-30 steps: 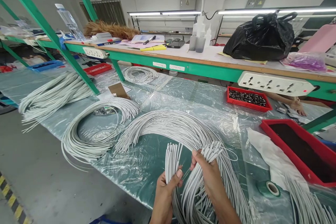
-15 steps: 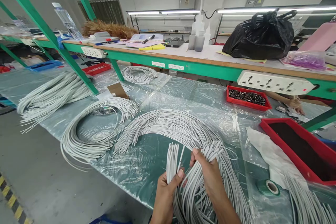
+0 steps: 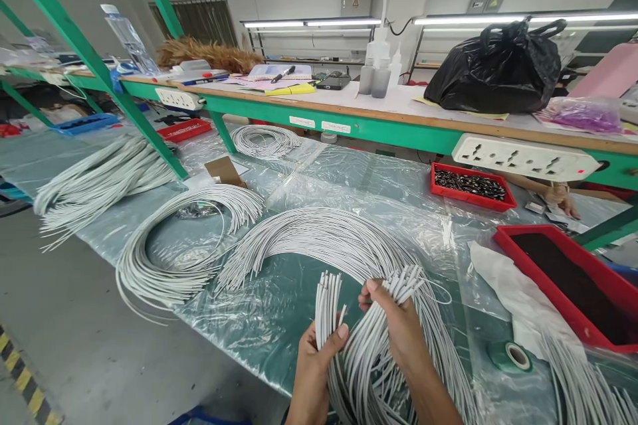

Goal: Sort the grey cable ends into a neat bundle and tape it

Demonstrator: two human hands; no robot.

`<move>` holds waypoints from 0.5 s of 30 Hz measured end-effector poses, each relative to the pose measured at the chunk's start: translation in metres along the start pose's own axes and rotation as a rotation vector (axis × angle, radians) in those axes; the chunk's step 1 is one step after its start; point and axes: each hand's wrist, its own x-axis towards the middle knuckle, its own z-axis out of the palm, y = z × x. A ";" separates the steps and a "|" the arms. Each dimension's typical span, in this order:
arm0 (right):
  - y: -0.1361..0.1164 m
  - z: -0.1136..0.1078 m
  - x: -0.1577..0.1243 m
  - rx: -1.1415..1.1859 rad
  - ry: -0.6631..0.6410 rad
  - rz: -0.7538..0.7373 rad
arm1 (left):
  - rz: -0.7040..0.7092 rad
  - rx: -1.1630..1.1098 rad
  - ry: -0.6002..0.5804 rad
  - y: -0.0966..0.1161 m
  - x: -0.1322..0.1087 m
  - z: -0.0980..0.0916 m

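White cable coil on the plastic-covered table, leftmost; then my left hand grips a slim bundle upright, thumb across it, below the tips; just beside, my right hand clasps a thicker bundle, tilted, ends fanned. Bendy, springy strands, likely light singly, heavier massed, and slippery: best held near the ends.
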 end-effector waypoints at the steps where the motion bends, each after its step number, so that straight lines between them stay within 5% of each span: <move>1: -0.001 -0.002 0.000 0.008 -0.039 -0.006 | 0.017 0.020 -0.009 0.000 0.000 -0.001; 8: -0.017 -0.004 -0.004 -0.224 -0.311 -0.010 | 0.103 0.009 -0.029 0.001 -0.001 0.007; 15: -0.028 0.002 -0.010 -0.285 -0.252 0.060 | 0.185 -0.016 -0.148 0.010 -0.003 0.024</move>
